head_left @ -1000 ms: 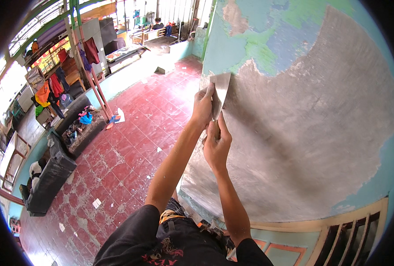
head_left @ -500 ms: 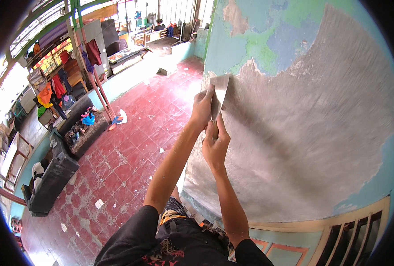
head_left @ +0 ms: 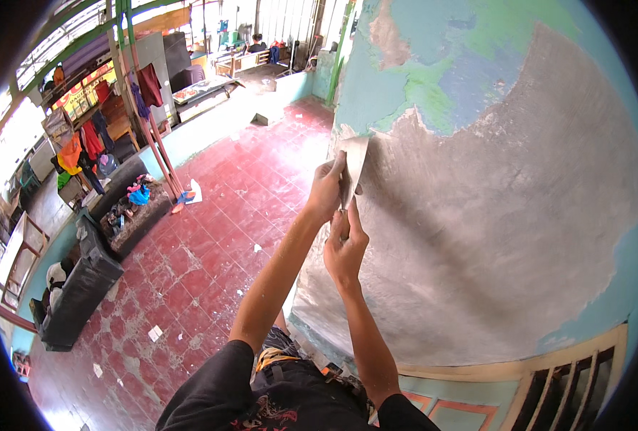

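A wide metal scraper [head_left: 353, 167] is pressed flat against a wall [head_left: 506, 215], at the left edge of a large grey patch where the paint is gone. My left hand [head_left: 325, 192] grips the scraper near the blade. Just below it, my right hand [head_left: 345, 246] is closed around the scraper's handle. Above the blade, the wall still carries turquoise, green and blue paint [head_left: 434, 79]. Both forearms reach up from the lower edge of the picture.
A red tiled floor [head_left: 211, 237] lies far below to the left, with paint flakes scattered on it. Black sofas [head_left: 82, 280] stand along the left side, clothes [head_left: 82, 144] hang behind them. A cream grille [head_left: 578, 388] sits at the lower right.
Both hands and the scraper have slid slightly up the wall toward the painted edge; otherwise the scene is the same.
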`<state>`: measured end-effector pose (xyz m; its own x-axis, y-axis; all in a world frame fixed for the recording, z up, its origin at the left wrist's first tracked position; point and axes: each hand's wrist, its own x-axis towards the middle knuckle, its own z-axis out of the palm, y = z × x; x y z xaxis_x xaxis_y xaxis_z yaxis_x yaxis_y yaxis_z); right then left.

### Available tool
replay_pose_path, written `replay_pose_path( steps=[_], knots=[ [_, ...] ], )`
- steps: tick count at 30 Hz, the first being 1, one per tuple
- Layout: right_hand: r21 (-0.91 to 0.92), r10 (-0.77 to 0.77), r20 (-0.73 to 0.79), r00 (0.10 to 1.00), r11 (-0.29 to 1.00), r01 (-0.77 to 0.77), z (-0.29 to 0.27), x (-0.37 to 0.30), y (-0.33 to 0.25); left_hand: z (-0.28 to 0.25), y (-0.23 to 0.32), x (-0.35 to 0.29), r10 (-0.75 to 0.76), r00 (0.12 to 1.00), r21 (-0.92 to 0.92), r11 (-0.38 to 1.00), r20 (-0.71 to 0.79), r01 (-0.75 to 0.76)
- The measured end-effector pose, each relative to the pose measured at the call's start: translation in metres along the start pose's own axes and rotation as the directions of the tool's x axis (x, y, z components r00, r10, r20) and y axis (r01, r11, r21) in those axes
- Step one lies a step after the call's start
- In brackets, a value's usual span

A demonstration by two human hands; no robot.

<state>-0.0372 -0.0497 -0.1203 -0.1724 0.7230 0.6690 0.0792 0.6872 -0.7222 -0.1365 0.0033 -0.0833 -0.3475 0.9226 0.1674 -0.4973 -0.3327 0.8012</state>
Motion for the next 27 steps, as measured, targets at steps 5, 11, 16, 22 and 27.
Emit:
replay_pose_path(
  steps=[5, 11, 16, 22, 27],
  knots=[
    [-0.077, 0.121, 0.073, 0.99, 0.99, -0.116, -0.009, -0.001, -0.009, -0.001, -0.006, 0.005, 0.027, 0.999, -0.024, 0.999, 0.031, -0.026],
    [0.11, 0.145, 0.001, 0.989, 0.983, -0.145, 0.004, 0.006, -0.014, 0.003, 0.002, 0.011, 0.072, 0.997, 0.021, 0.997, -0.003, -0.072],
    [-0.031, 0.042, 0.09, 0.995, 0.999, -0.039, 0.024, 0.051, -0.03, -0.003, 0.053, 0.031, 0.173, 0.967, 0.256, 0.959, -0.186, -0.123],
    [0.063, 0.013, -0.019, 1.0, 0.998, -0.012, 0.01, -0.004, -0.004, 0.002, 0.009, -0.003, 0.038, 0.997, 0.134, 0.991, -0.066, -0.029],
    [0.125, 0.107, -0.05, 0.993, 0.987, -0.1, 0.005, -0.009, -0.002, 0.005, -0.001, -0.004, 0.059, 0.998, 0.127, 0.99, 0.002, -0.059]
  ],
)
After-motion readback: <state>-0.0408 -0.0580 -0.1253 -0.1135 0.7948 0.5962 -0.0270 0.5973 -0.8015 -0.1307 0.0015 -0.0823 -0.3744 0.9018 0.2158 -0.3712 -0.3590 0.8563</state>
